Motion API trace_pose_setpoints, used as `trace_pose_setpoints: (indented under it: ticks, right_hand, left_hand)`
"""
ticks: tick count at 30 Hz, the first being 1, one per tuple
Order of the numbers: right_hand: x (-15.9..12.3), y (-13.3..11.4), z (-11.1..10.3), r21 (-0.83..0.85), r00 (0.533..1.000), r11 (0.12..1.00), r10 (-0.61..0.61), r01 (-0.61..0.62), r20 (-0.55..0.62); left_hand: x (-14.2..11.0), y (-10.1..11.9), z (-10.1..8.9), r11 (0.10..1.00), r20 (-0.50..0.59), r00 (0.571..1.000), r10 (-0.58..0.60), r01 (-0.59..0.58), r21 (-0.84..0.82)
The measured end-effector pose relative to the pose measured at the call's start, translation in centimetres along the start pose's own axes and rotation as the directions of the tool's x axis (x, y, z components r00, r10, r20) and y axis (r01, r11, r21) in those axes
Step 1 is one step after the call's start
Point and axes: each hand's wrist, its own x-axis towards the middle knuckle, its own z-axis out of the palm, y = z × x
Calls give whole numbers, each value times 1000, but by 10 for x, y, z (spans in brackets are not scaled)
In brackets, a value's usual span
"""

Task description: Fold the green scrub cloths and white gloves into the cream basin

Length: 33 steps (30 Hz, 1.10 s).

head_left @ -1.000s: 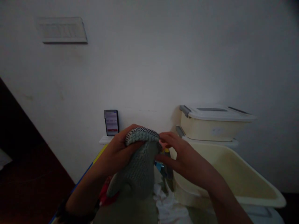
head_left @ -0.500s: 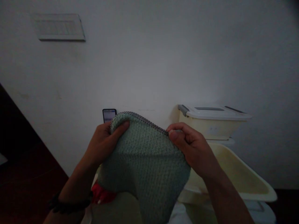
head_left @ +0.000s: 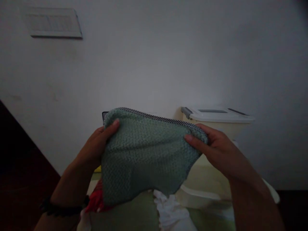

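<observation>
A green textured cloth [head_left: 146,147] with a black-and-white checked edge hangs stretched between my two hands. My left hand [head_left: 97,142] grips its upper left corner, thumb on the near side and fingers behind. At the upper right, my right hand [head_left: 214,144] holds the cloth the same way, thumb in front. Below the cloth lie a red cloth [head_left: 96,200] on the left and a white ruffled cloth [head_left: 172,210] near the middle. The fingers behind the fabric are mostly hidden.
A lidded storage box [head_left: 216,116] stands against the wall at the right. In front of it is a cream open tub [head_left: 202,192], partly covered by my right arm. A phone [head_left: 104,115] peeks out behind the cloth. A green surface [head_left: 130,215] lies below.
My right hand has moved right and turned, its thumb now lying along the cloth's front. The cloth is spread wider and its lower part has lifted, uncovering the white ruffled cloth.
</observation>
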Motion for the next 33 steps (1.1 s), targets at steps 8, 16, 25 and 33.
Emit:
trace_pose_setpoints:
  ticks: [8,16,25,33]
  right_hand:
    - [-7,-18,22,-232,987,972,5,32,158]
    - [-1,-15,41,-165,982,976,-122,145,147]
    - [4,-8,14,130,917,991,62,-11,-395]
    - [3,-6,10,386,971,911,206,-146,-118]
  left_hand:
    - [-24,6,17,954,440,895,72,-190,231]
    - [-35,10,29,810,549,828,109,-394,434]
    - [-17,9,6,910,365,930,49,-193,368]
    - [-1,-2,-7,775,406,905,123,-343,530]
